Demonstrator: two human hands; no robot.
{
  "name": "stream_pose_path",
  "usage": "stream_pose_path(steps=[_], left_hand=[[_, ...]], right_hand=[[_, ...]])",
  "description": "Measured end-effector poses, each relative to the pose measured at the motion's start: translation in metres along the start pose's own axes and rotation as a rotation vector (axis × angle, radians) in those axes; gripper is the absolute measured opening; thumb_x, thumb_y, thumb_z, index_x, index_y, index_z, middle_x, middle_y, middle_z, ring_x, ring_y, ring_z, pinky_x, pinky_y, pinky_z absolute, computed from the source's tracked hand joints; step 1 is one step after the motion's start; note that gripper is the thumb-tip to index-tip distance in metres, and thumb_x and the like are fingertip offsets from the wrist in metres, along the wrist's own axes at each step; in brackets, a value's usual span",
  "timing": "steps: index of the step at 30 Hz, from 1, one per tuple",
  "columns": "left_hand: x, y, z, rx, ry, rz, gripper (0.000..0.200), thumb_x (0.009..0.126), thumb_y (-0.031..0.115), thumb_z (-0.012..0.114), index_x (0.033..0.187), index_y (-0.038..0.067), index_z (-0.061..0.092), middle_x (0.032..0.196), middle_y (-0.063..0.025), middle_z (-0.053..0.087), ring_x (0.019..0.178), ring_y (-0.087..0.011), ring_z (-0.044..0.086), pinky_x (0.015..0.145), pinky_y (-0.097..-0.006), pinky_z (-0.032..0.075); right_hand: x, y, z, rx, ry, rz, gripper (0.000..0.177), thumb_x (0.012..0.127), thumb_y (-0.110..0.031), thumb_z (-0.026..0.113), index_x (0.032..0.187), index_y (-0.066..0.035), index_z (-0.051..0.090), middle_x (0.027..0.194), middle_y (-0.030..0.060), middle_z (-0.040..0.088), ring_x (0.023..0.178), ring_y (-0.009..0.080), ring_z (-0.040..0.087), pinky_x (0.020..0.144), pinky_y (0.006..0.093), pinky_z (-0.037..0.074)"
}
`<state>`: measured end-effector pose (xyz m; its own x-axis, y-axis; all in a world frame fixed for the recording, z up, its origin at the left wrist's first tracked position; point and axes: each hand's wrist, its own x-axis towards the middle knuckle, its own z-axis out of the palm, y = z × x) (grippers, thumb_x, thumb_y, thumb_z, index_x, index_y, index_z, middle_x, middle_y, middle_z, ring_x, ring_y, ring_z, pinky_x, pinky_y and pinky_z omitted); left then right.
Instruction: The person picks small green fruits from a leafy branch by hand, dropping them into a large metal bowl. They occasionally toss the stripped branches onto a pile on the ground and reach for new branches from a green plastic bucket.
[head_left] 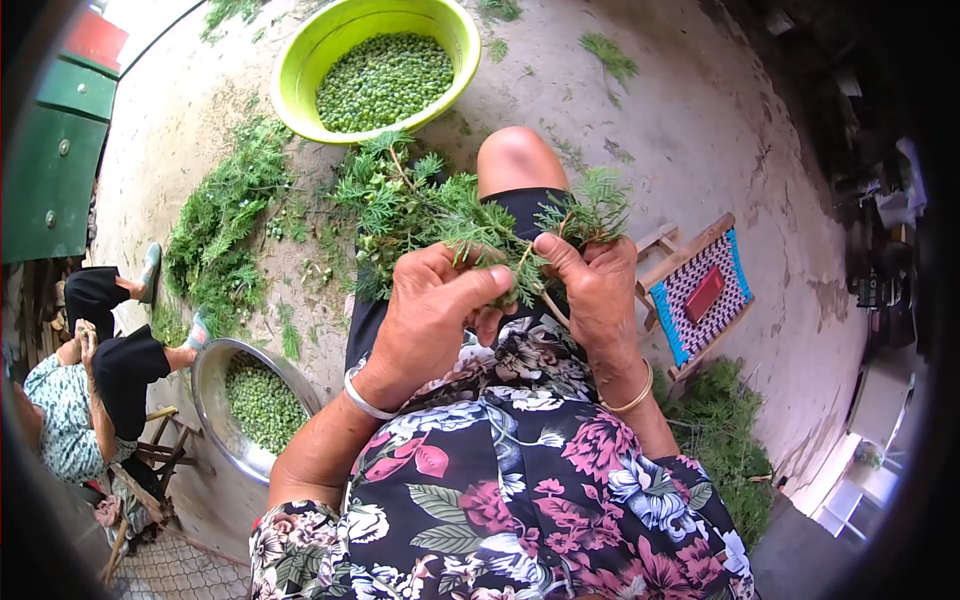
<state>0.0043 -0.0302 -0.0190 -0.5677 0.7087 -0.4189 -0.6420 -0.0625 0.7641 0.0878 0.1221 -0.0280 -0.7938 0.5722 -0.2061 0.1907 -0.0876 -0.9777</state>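
A leafy evergreen branch, with flat scaly sprays like cypress or arborvitae, lies across my lap between both hands. My left hand is closed, thumb against the fingers, at the green sprays near the middle. What sits between its fingertips is hidden. My right hand grips the branch's brown stem, thumb on top, and a stem end runs down below it. Beyond my knee stands a yellow-green basin holding many small green cones or berries.
To the left, a metal basin also holds green pieces. Cut branches lie on the concrete floor, with another pile at lower right. A woven stool carries a red object. Another person sits at far left.
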Motion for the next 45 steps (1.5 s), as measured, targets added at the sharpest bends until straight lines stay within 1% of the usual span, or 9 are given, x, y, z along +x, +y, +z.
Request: stream_pose_path(steps=[12, 15, 17, 23, 29, 30, 38, 40, 45], left_hand=[[-0.008, -0.003, 0.003, -0.217, 0.215, -0.004, 0.007, 0.087, 0.004, 0.063, 0.09, -0.001, 0.061, 0.07, -0.0061, 0.061, 0.049, -0.0071, 0.051, 0.041, -0.0217, 0.041], [-0.013, -0.005, -0.01, -0.076, 0.061, 0.145, 0.006, 0.087, 0.002, 0.062, 0.09, -0.002, 0.06, 0.07, -0.0077, 0.06, 0.048, -0.0079, 0.048, 0.04, -0.0219, 0.04], [-0.016, 0.0, -0.019, -0.247, -0.171, 0.123, 0.011, 0.088, 0.006, 0.062, 0.096, 0.0, 0.058, 0.067, -0.0104, 0.057, 0.044, -0.0085, 0.042, 0.039, -0.0233, 0.038], [-0.008, -0.007, -0.027, -0.51, -0.235, -0.077, 0.025, 0.096, 0.02, 0.055, 0.094, -0.004, 0.06, 0.074, -0.0185, 0.062, 0.052, -0.0172, 0.054, 0.041, -0.0267, 0.047], [0.005, -0.01, -0.016, -0.074, -0.131, 0.002, 0.022, 0.092, 0.015, 0.063, 0.102, -0.004, 0.062, 0.087, -0.0135, 0.066, 0.06, -0.0118, 0.058, 0.044, -0.0206, 0.042], [0.006, -0.01, -0.009, -0.122, -0.086, 0.005, 0.018, 0.089, 0.009, 0.066, 0.102, -0.003, 0.064, 0.079, -0.0063, 0.067, 0.055, -0.0079, 0.055, 0.046, -0.0192, 0.04], [0.008, -0.005, 0.005, -0.047, -0.114, -0.011, 0.007, 0.086, 0.007, 0.067, 0.084, 0.0, 0.066, 0.066, -0.0006, 0.06, 0.05, -0.0058, 0.05, 0.044, -0.021, 0.037], [0.001, 0.003, 0.006, 0.438, -0.015, 0.133, 0.007, 0.084, 0.005, 0.066, 0.079, 0.001, 0.066, 0.061, 0.0009, 0.057, 0.049, -0.0042, 0.047, 0.044, -0.0215, 0.034], [-0.009, 0.005, -0.005, 0.186, -0.113, 0.034, 0.014, 0.081, 0.011, 0.068, 0.079, -0.003, 0.064, 0.064, -0.0063, 0.06, 0.047, -0.0072, 0.048, 0.043, -0.0218, 0.033]], right_hand=[[0.003, 0.004, 0.004, 0.071, -0.016, -0.042, 0.007, 0.085, 0.0, 0.067, 0.091, 0.003, 0.064, 0.081, -0.0008, 0.064, 0.071, 0.0081, 0.054, 0.064, 0.0252, 0.045], [0.005, 0.005, -0.003, 0.087, -0.046, 0.035, 0.008, 0.085, 0.0, 0.067, 0.092, 0.003, 0.065, 0.083, 0.0007, 0.066, 0.073, 0.0086, 0.055, 0.065, 0.0254, 0.046], [0.013, 0.006, -0.01, 0.204, 0.081, 0.018, 0.009, 0.085, -0.001, 0.068, 0.092, 0.004, 0.066, 0.083, 0.0022, 0.067, 0.07, 0.0091, 0.056, 0.064, 0.0262, 0.048], [0.015, 0.021, -0.019, 0.32, 0.086, 0.044, 0.01, 0.084, -0.004, 0.071, 0.088, 0.003, 0.066, 0.081, 0.0039, 0.066, 0.065, 0.0102, 0.058, 0.06, 0.0266, 0.05], [0.009, 0.012, -0.012, 0.334, 0.023, 0.032, 0.013, 0.084, -0.005, 0.072, 0.091, 0.003, 0.066, 0.083, 0.0035, 0.067, 0.068, 0.0101, 0.058, 0.063, 0.0256, 0.05], [0.008, 0.008, -0.011, 0.313, -0.011, 0.032, 0.013, 0.084, -0.005, 0.072, 0.093, 0.003, 0.066, 0.084, 0.0033, 0.067, 0.07, 0.0101, 0.058, 0.064, 0.0252, 0.049], [0.003, 0.002, -0.009, 0.167, -0.045, -0.032, 0.011, 0.084, -0.007, 0.074, 0.088, 0.001, 0.067, 0.079, 0.0017, 0.067, 0.069, 0.0098, 0.06, 0.064, 0.0249, 0.048], [0.001, 0.003, -0.01, 0.191, -0.034, 0.007, 0.011, 0.084, -0.007, 0.073, 0.088, 0.001, 0.067, 0.079, 0.0018, 0.067, 0.069, 0.0097, 0.06, 0.063, 0.025, 0.048], [0.005, 0.013, -0.012, 0.047, 0.012, -0.024, 0.01, 0.085, -0.005, 0.072, 0.088, 0.002, 0.066, 0.079, 0.0022, 0.067, 0.068, 0.0096, 0.06, 0.063, 0.0251, 0.048]])
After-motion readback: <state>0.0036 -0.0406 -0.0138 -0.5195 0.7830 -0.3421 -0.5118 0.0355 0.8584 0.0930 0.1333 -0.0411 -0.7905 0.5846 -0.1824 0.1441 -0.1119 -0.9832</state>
